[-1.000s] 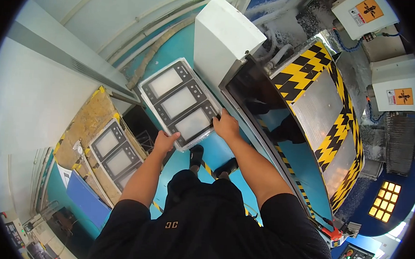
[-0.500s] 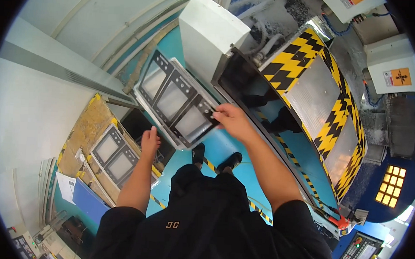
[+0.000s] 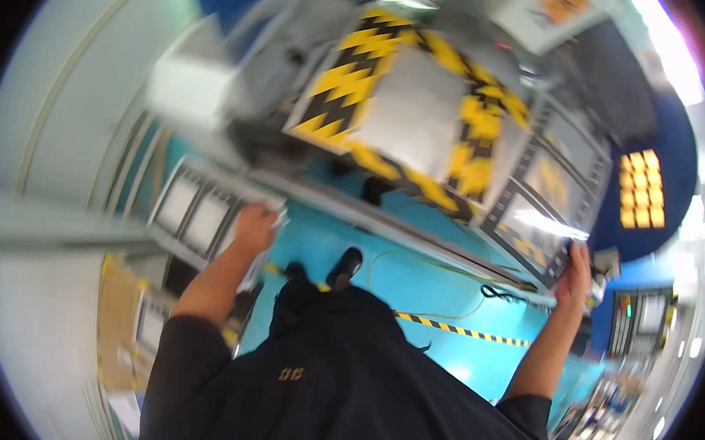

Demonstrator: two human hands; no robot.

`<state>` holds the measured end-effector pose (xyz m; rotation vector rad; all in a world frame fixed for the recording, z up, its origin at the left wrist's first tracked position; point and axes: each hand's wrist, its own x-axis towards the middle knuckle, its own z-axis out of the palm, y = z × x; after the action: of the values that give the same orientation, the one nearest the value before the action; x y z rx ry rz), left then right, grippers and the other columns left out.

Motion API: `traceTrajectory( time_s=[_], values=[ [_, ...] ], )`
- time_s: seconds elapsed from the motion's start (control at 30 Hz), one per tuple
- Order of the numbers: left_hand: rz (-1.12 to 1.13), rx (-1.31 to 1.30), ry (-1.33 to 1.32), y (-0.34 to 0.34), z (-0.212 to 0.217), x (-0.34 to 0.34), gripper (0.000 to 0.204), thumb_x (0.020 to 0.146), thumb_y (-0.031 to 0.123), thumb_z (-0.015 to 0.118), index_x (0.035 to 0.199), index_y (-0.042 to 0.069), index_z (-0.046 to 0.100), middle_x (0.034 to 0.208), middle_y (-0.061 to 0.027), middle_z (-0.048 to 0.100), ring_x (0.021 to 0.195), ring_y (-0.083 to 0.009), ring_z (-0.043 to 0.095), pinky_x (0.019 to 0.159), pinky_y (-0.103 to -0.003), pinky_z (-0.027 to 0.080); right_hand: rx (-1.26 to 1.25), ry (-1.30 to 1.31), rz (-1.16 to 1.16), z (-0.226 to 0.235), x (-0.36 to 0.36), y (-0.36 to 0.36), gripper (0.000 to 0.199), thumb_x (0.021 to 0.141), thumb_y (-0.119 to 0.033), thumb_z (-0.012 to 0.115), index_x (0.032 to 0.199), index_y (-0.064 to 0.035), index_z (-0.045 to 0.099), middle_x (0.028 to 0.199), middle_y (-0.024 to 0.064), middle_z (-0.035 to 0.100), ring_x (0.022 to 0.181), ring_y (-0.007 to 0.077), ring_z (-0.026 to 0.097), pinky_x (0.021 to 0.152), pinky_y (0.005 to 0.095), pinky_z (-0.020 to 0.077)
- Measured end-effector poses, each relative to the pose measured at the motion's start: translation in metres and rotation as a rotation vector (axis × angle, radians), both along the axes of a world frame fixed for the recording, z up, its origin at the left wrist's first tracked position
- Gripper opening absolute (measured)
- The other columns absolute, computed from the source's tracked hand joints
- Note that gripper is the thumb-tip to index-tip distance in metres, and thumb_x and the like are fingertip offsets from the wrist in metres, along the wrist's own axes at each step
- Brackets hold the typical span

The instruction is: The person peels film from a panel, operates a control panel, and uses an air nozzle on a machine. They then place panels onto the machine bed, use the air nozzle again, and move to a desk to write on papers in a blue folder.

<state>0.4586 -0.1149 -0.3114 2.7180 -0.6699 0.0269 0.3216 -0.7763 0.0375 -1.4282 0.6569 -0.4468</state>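
Head view, blurred: the left hand [image 3: 254, 224] is closed on the near edge of a grey window-panel [image 3: 201, 216], left of the yellow-and-black striped machine [image 3: 406, 103]. The right hand [image 3: 579, 272] grips the lower corner of a second grey panel [image 3: 540, 206], right of that machine. Teal floor [image 3: 413, 279] lies below.

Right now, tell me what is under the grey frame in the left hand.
Under the grey frame, held at its edge by the left hand, a brown cardboard sheet and another frame show on the floor. The picture is blurred; whatever lies straight beneath the frame is covered.
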Motion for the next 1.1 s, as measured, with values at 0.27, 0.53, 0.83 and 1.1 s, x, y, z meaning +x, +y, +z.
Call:
traceTrajectory(
  time_s=[0.27, 0.53, 0.83, 1.1],
  values=[
    [-0.092, 0.296, 0.190, -0.008, 0.025, 0.021, 0.038, 0.070, 0.025, 0.079, 0.105, 0.020, 0.066, 0.113, -0.0143, 0.058, 0.114, -0.0383, 0.055, 0.093, -0.055, 0.046, 0.187, 0.120, 0.069, -0.045, 0.084, -0.088, 0.030, 0.101, -0.011, 0.060, 0.130, -0.0041, 0.060, 0.113, 0.0078, 0.070, 0.099, 0.0211, 0.069, 0.087, 0.0363, 0.0570],
    [-0.119, 0.568, 0.290, -0.033, 0.031, 0.043, 0.040, 0.071, 0.033, 0.080, 0.106, 0.019, 0.067, 0.110, -0.0137, 0.063, 0.112, -0.0362, 0.059, 0.094, -0.054, 0.048, 0.213, 0.309, 0.144, -0.125, 0.145, -0.153, 0.019, 0.101, -0.012, 0.060, 0.119, -0.0059, 0.063, 0.102, 0.0064, 0.072, 0.087, 0.0194, 0.070, 0.075, 0.0382, 0.0586],
    [-0.126, 0.628, 0.312, -0.047, 0.030, 0.050, 0.026, 0.076, 0.028, 0.072, 0.097, 0.014, 0.071, 0.103, -0.0104, 0.069, 0.108, -0.0325, 0.062, 0.094, -0.052, 0.047, -0.074, 0.492, 0.203, -0.170, 0.142, -0.190, 0.020, 0.097, -0.016, 0.067, 0.113, -0.0043, 0.067, 0.081, -0.0014, 0.064, 0.062, 0.0108, 0.061, 0.047, 0.0299, 0.0470],
    [0.255, 0.243, 0.301, -0.035, 0.051, -0.002, 0.041, 0.075, 0.028, 0.077, 0.112, 0.014, 0.068, 0.116, -0.0140, 0.069, 0.110, -0.0373, 0.063, 0.092, -0.049, 0.049, -0.722, 0.773, 0.268, -0.154, 0.137, -0.178, 0.059, 0.093, -0.034, 0.072, 0.137, 0.0026, 0.057, 0.107, 0.0167, 0.069, 0.093, 0.0262, 0.068, 0.076, 0.0366, 0.0541]
  ],
)
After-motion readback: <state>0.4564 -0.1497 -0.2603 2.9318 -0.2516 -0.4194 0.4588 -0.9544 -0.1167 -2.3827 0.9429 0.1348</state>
